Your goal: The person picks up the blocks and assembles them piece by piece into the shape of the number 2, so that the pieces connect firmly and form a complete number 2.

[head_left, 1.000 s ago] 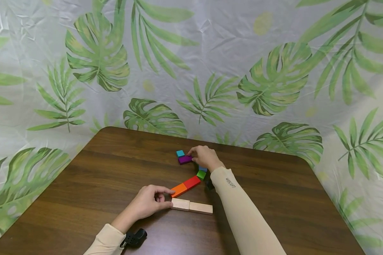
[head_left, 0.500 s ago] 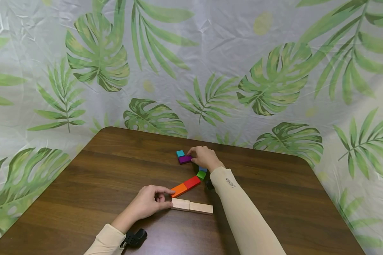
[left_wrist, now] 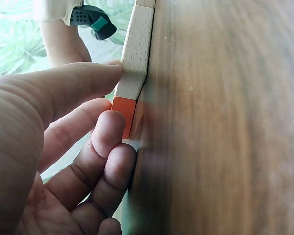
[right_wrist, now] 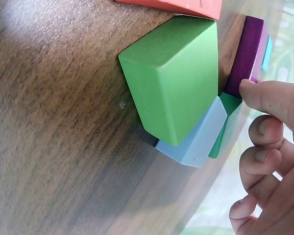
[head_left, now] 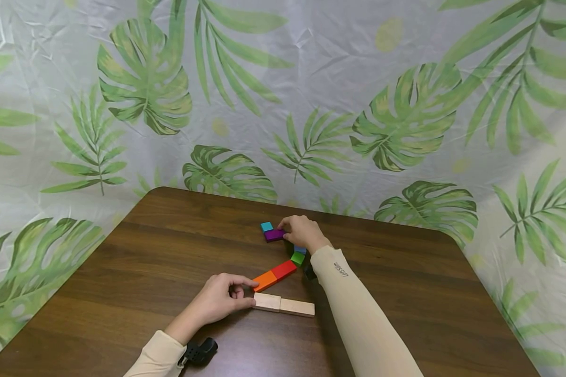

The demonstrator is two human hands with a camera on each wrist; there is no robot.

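A curved row of wooden building blocks lies on the brown table [head_left: 122, 251]. My left hand [head_left: 214, 298] rests at its near bend: the thumb presses a plain wood block [head_left: 267, 301], the index finger lies against the orange block [head_left: 264, 281], and the other fingers curl below. My right hand [head_left: 303, 233] pinches the purple block [head_left: 272, 236] at its right end, beside the cyan block [head_left: 266, 226]. Between the hands run the red block [head_left: 283, 269], light green block [head_left: 297, 258] and light blue block [head_left: 300, 250]. In the right wrist view a dark green block [right_wrist: 229, 105] touches the purple one.
A second plain wood block [head_left: 297, 308] continues the near row to the right. A black wrist camera [head_left: 200, 352] sits at the left cuff. The table's far edge runs behind the blocks, with a leaf-printed curtain [head_left: 311, 104] beyond it.
The purple block shifts very slightly back and forth under the right fingers. The left hand and the other blocks stay in place.
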